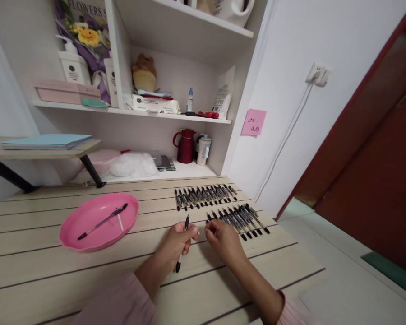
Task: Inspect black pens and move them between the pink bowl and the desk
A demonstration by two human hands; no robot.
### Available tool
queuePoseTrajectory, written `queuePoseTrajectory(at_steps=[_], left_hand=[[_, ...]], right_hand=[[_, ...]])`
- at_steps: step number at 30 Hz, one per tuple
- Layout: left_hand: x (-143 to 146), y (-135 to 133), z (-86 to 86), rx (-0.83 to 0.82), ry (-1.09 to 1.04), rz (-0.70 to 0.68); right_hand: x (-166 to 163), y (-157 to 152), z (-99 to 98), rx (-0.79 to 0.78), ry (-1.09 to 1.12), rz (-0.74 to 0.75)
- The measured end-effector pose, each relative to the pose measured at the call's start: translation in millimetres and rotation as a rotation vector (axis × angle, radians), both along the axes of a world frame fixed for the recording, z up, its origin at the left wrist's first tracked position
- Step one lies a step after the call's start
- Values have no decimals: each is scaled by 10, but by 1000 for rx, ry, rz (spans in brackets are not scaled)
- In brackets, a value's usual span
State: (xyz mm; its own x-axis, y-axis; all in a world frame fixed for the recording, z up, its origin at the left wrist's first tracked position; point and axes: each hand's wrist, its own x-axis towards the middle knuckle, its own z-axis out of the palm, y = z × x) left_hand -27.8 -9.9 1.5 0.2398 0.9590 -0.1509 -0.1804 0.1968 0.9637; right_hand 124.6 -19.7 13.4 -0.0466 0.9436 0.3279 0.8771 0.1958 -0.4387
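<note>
My left hand (177, 241) is closed around a black-and-clear pen (187, 221), held nearly upright with its tip pointing up and away. A tiny pale bit shows at the left thumb's tip, too small to name. Just to the right, my right hand (225, 239) has its fingers pinched together; what they hold, if anything, is hidden. It hovers at the left end of a front row of pens (238, 219) and covers part of it. Behind lies a back row of similar pens (206, 195), side by side on the wooden table (128, 271).
At left, a pink scalloped tray (94, 210) holds one pen (103, 221) and a thin white stick (120, 221). A small raised stand (88, 151) bears blue papers (50, 140). Behind the table, white shelves hold a red jug (185, 146) and a light cup (203, 150).
</note>
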Motion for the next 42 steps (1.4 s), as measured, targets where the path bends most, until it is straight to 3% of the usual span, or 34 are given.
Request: queuePoseTrajectory(at_steps=[3, 9, 15, 21, 34, 39, 42], left_hand=[[-3, -4, 14, 10, -10, -9], [-8, 2, 2, 34, -10, -10], [4, -3, -2, -11, 26, 43], [20, -24, 78, -118, -1, 97], [54, -47, 68, -151, -76, 156], [58, -49, 54, -154, -123, 183], [101, -75, 52, -202, -270, 204]], right_hand=[[-63, -72, 1, 23, 176, 92], [-180, -153, 32, 15, 171, 56], [29, -131, 94, -82, -37, -56], [237, -166, 20, -182, -273, -136], [159, -88, -93, -186, -361, -144], [142, -207, -20, -153, -263, -150], [6, -380, -9, -181, 25, -10]])
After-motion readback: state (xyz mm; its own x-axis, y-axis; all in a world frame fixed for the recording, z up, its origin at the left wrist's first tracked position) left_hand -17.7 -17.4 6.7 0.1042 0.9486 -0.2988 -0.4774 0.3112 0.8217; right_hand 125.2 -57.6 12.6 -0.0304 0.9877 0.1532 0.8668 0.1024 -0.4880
